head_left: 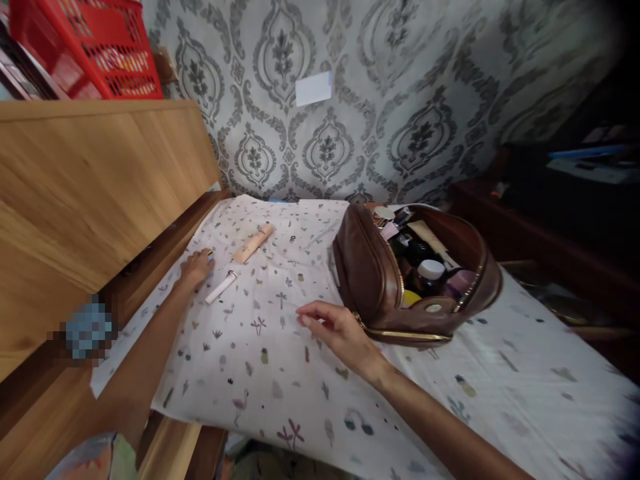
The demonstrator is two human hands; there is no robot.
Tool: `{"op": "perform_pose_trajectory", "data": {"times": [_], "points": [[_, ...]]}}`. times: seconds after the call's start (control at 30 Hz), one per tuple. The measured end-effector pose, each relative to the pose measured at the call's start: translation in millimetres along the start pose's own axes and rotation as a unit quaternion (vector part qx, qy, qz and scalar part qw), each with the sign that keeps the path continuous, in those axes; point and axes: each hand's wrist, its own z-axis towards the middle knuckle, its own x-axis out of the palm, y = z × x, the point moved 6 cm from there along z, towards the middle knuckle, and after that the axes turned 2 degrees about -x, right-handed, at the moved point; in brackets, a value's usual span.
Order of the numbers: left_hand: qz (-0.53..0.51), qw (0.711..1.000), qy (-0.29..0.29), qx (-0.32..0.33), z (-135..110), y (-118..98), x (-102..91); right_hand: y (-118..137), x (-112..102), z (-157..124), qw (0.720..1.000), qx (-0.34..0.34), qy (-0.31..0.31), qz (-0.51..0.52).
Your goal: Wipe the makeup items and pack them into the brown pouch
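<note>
My left hand (pixel 196 267) rests at the left edge of the white patterned cloth (pixel 280 373), fingers curled round a small item I cannot make out. Just right of it lie a slim white tube (pixel 221 287) and, further back, a peach-coloured tube (pixel 253 243). My right hand (pixel 336 331) hovers over the middle of the cloth, fingers loosely bent with nothing visible in them, close to the front of an open brown leather cosmetic bag (pixel 367 270). The bag holds several bottles and jars, among them a white-capped jar (pixel 431 270).
A wooden panel (pixel 90 187) rises along the left, with a red plastic basket (pixel 90 43) on top. Patterned wallpaper (pixel 400 87) backs the surface. Dark furniture (pixel 565 220) with papers stands at the right.
</note>
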Motion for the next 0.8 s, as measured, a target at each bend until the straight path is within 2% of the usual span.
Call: {"op": "perform_pose_trajectory", "data": {"times": [0.1,0.23,0.37,0.43,0.5,0.57,0.63,0.67,0.7,0.8], "points": [[-0.025,1.0,0.001,0.001,-4,14,8.0,-10,11,7,0.995,0.053,-0.001,0.08],[-0.075,0.997,-0.007,-0.016,-6,21,8.4,-21,26,12,0.985,0.087,-0.012,0.145],[-0.163,0.986,-0.002,-0.021,-4,21,-1.2,-28,32,8,0.976,0.092,-0.02,0.195],[-0.222,0.975,-0.006,-0.014,-8,13,-9.0,-30,31,6,0.972,0.086,-0.016,0.216],[-0.284,0.959,-0.005,0.004,-21,-7,-15.2,-30,30,4,0.967,0.079,-0.01,0.241],[-0.362,0.931,0.014,0.048,-44,-39,-18.2,-30,30,4,0.957,0.075,-0.007,0.279],[-0.523,0.838,0.065,0.143,-77,-84,-21.4,-30,32,4,0.943,0.073,-0.004,0.325],[-0.542,0.815,0.08,0.191,-95,-106,-23.7,-30,34,5,0.934,0.074,-0.002,0.351],[-0.53,0.811,0.086,0.234,-113,-126,-25.5,-30,35,5,0.924,0.074,0.0,0.375],[-0.415,0.845,-0.021,0.336,-152,-167,-35.4,-32,38,6,0.902,0.07,0.008,0.426]]}}
